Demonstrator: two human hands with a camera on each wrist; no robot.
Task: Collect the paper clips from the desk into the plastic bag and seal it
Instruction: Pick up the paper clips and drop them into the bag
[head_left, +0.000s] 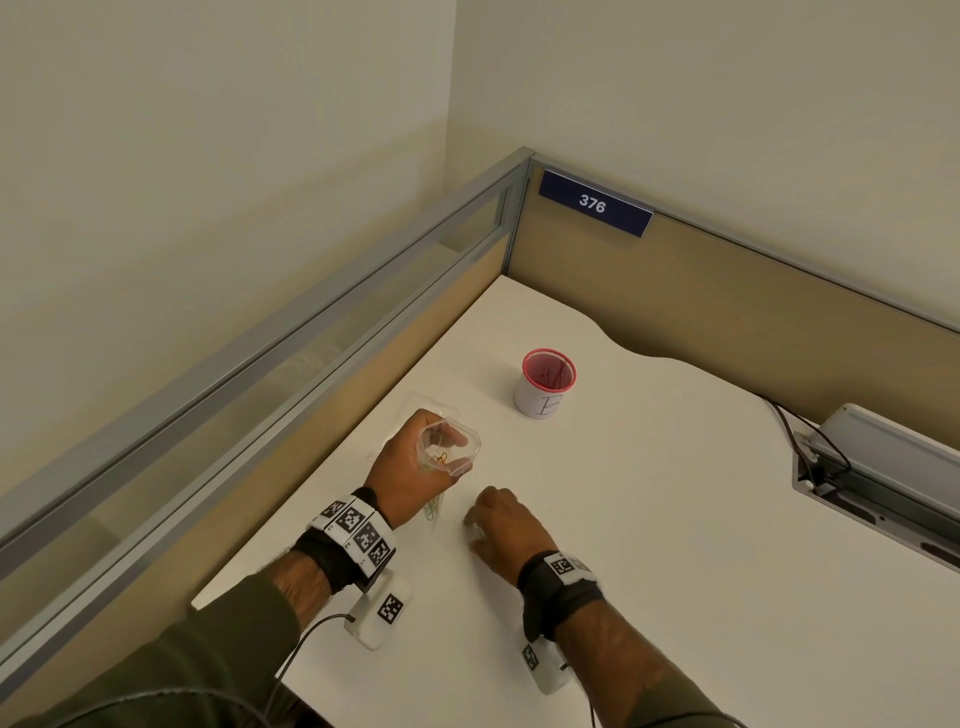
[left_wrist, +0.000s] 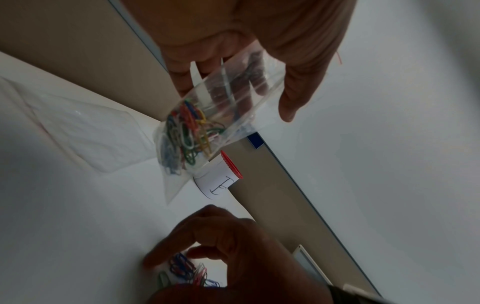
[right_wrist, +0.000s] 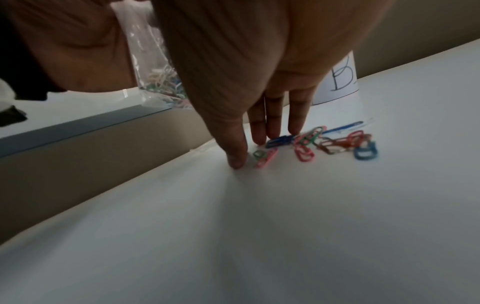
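Note:
My left hand (head_left: 410, 467) grips a clear plastic bag (head_left: 448, 447) just above the white desk (head_left: 675, 519), its mouth held open. Several coloured paper clips (left_wrist: 187, 133) lie in the bag's (left_wrist: 215, 107) lower end. My right hand (head_left: 493, 525) is down on the desk to the right of the bag. Its fingertips (right_wrist: 294, 129) and thumb touch the desk around a loose pile of coloured paper clips (right_wrist: 324, 142), with no clip lifted. In the head view that pile is hidden under the hand.
A white cup with a red rim (head_left: 548, 384), marked with a letter, stands further back on the desk. A second clear bag (left_wrist: 85, 127) lies flat near the left partition (head_left: 311, 332). A cable box (head_left: 883, 467) sits at the right.

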